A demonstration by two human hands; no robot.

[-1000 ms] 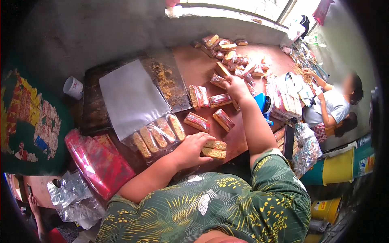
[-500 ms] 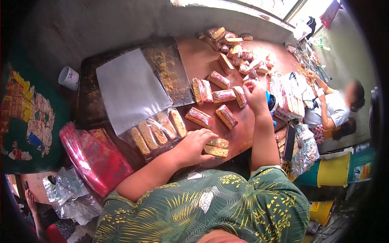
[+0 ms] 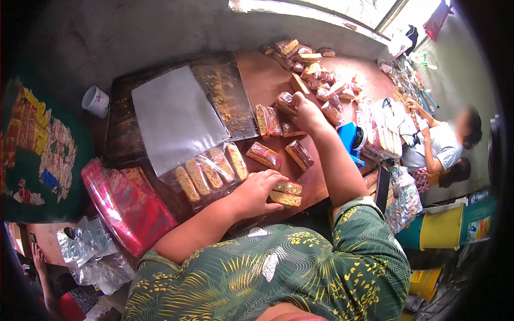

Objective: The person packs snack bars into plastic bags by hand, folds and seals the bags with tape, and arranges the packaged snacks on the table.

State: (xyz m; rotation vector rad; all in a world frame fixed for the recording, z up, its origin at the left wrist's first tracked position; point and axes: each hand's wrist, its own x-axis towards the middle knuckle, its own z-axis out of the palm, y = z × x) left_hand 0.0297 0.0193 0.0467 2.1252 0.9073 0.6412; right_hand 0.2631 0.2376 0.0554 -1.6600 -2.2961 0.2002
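My left hand (image 3: 256,192) is closed round one end of a stack of two bread slices (image 3: 286,195) near the table's front edge. Beside that wrist lie several bread slices (image 3: 206,174) in a row on clear plastic. Farther out, my right hand (image 3: 306,109) has its fingers on a wrapped bread pack (image 3: 286,102). More packs surround it: an upright pair (image 3: 269,121) to its left, one (image 3: 263,155) below, another (image 3: 299,154) nearer me, and a heap (image 3: 316,75) beyond.
A dark tray (image 3: 227,107) holds crumbs and a white sheet (image 3: 179,117). A white cup (image 3: 96,101) stands left, above red plastic packaging (image 3: 128,206). Right are a blue object (image 3: 349,140) and stacked packs (image 3: 379,131). A co-worker (image 3: 439,142) is at the far right.
My right hand first pulled back toward the right from the packs, then moved left onto one of the wrapped packs. My left hand has stayed at the two slices.
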